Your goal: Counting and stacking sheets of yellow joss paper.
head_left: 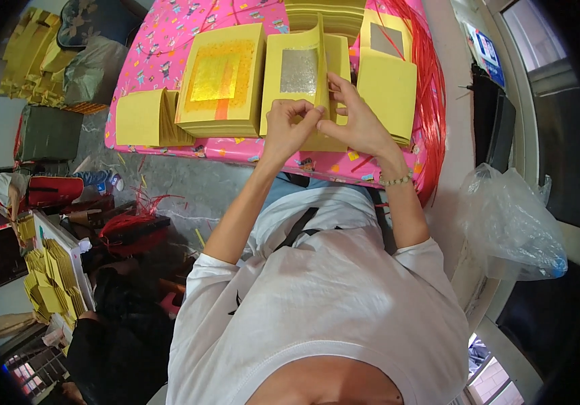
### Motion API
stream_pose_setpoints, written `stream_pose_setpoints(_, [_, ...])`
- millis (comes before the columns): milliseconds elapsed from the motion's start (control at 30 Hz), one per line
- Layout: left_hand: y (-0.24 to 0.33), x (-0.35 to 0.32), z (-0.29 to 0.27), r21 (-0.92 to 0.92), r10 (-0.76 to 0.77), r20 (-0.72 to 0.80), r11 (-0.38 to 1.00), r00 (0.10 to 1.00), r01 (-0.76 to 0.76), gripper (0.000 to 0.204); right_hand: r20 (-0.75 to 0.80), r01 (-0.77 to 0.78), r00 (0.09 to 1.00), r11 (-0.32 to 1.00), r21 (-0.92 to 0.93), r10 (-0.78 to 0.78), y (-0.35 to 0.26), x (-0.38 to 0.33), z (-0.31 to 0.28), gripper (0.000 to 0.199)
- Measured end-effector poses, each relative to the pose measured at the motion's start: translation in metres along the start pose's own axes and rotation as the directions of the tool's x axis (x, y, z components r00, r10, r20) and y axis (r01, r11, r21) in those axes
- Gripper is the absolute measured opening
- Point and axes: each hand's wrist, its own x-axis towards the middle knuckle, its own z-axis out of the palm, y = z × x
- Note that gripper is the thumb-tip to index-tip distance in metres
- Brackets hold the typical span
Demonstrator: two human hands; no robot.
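Note:
A yellow paper sheet with a silver square lies on a stack in front of me, its right edge curled upward. My left hand is closed, thumb and forefinger pinching that edge near its lower end. My right hand, with a beaded bracelet at the wrist, grips the same edge from the right, its fingers reaching farther up. Some of its fingertips are hidden by the paper. Left of this stands a thick yellow paper stack with a gold square. To the right is another yellow paper stack.
Folded yellow papers sit at the left end of the pink patterned tablecloth. More yellow stacks stand at the back. Red strings hang over the right edge. A clear plastic bag is at right. Other people are at left.

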Motion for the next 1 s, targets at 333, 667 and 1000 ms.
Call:
stream_pose_setpoints(333, [0.024, -0.008, -0.001, 0.267, 0.143, -0.021, 0.955, 0.989, -0.132, 0.027, 0.033, -0.188, 0.982, 0.967, 0.169, 0.185, 0.022, 0.052, -0.022, 0.042])
stream_pose_setpoints(667, [0.028, 0.005, -0.027, 0.513, 0.498, -0.381, 0.815, 0.779, -0.27, 0.042, -0.271, 0.192, 0.959, 0.893, 0.407, -0.083, 0.012, 0.03, -0.013, 0.026])
stream_pose_setpoints(1000, [0.036, 0.028, -0.046, -0.357, 0.151, -0.211, 0.908, 0.966, -0.22, 0.025, -0.284, 0.288, 0.938, 0.905, 0.315, -0.199, -0.007, 0.031, -0.019, 0.027])
